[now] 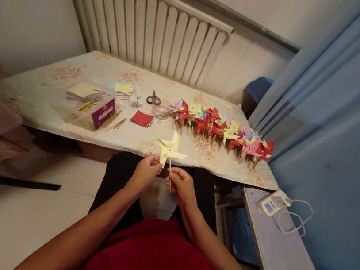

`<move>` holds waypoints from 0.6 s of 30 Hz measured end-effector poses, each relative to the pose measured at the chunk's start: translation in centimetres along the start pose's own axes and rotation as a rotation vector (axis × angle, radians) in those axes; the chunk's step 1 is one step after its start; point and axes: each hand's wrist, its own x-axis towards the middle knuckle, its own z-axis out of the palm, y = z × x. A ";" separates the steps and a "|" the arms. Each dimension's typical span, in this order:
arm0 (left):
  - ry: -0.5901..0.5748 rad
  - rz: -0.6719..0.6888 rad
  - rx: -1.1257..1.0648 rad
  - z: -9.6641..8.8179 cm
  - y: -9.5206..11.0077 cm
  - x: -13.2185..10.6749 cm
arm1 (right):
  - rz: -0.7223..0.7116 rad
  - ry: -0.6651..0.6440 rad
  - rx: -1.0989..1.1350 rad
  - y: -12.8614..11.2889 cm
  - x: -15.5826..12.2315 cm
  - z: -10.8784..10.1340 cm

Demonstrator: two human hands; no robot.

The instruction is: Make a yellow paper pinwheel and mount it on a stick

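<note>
I hold a yellow paper pinwheel [169,149] on a thin wooden stick over the table's near edge. My right hand [181,186] is closed round the stick below the paper. My left hand [146,171] pinches a lower blade of the pinwheel. A row of several finished pinwheels [222,130] in red, yellow, pink and purple lies on the table [43,89] to the right. A stack of red paper squares [142,118] lies beyond my hands.
A clear plastic box [90,105] with paper and sticks stands at the left, loose wooden sticks [115,121] beside it. Scissors [153,98] and yellow paper [124,88] lie further back. A radiator [158,30] is behind. A white device with cable [273,203] rests on a grey board.
</note>
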 end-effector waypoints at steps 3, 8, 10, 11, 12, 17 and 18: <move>0.022 -0.023 0.009 0.2 -0.2 -0.1 | -0.011 -0.015 -0.006 -0.1 -0.1 0.0; 0.008 -0.073 0.006 0.2 -0.2 -0.4 | -0.040 -0.074 -0.041 -0.1 -0.1 0.0; -0.017 -0.098 -0.014 0.2 -0.1 -0.6 | -0.046 -0.082 -0.046 0.0 -0.1 -0.1; -0.030 -0.112 -0.022 0.2 0.0 -0.7 | -0.048 -0.083 -0.045 0.1 -0.1 -0.1; -0.042 -0.123 -0.029 0.3 0.1 -0.8 | -0.051 -0.083 -0.044 0.2 0.0 -0.1; -0.105 -0.163 -0.074 0.5 0.7 -1.2 | -0.077 -0.074 -0.037 0.4 0.0 -0.2; -0.119 -0.168 -0.086 0.5 0.8 -1.3 | -0.076 -0.067 -0.033 0.4 0.0 -0.2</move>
